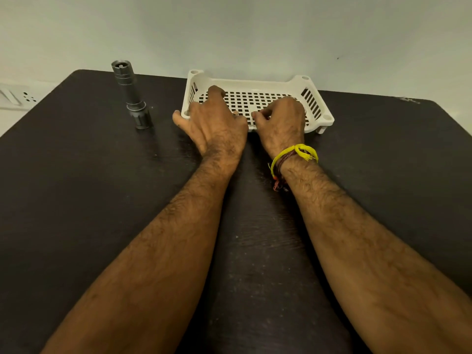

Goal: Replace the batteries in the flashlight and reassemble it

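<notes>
A grey metal flashlight (132, 94) stands upright on its head at the far left of the dark table, its open tail end up and no cap on it. A white perforated plastic tray (316, 108) sits at the back middle. Both hands reach over the tray's near edge. My left hand (217, 121) lies palm down with fingers spread into the tray. My right hand (281, 118) has its fingers curled down onto the tray floor; whatever lies under them is hidden. No batteries or cap are visible.
The dark wooden table (89, 200) ends at a pale wall behind the tray. A white wall socket (18, 97) is at the far left beyond the table's corner. A yellow thread band (296, 153) circles my right wrist.
</notes>
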